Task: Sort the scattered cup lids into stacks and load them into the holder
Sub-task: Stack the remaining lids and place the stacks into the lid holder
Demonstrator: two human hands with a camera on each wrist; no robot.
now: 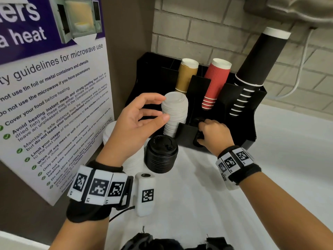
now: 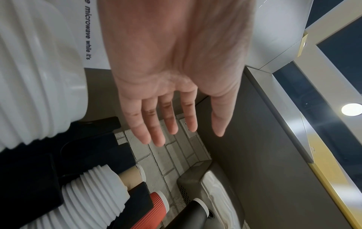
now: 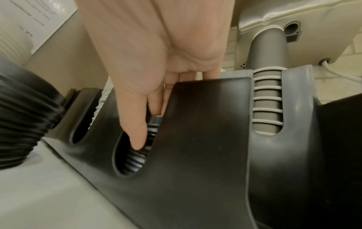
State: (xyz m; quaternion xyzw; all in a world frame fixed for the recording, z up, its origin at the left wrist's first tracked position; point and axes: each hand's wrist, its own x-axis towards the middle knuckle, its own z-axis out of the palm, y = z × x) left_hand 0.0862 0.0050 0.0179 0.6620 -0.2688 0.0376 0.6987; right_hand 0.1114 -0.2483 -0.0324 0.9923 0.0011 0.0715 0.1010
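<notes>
- Head view: right hand (image 1: 213, 136) reaching into a front slot of the black holder (image 1: 239, 127), fingers curled round a stack of black lids (image 1: 198, 139), probably seating it so the stack sits straight.
- Left hand (image 1: 142, 118) hovering just beside the white lid stack (image 1: 175, 112) already standing in the holder, fingers relaxed and spread, holding nothing; likely ready to steady it.
- Second black lid stack (image 1: 161, 153) waiting on the counter (image 1: 198, 204), just in front of the holder, not yet loaded.
- Left wrist view: left hand (image 2: 176, 77) flat, fingers (image 2: 156, 131) straight and apart, palm free; white lid stack (image 2: 94, 198) below it.
- Right wrist view: thumb (image 3: 135, 124) pressing down the slot's opening against the ribbed black lids (image 3: 137, 159); other fingers dipped behind the holder wall (image 3: 205, 124), tips hidden.
</notes>
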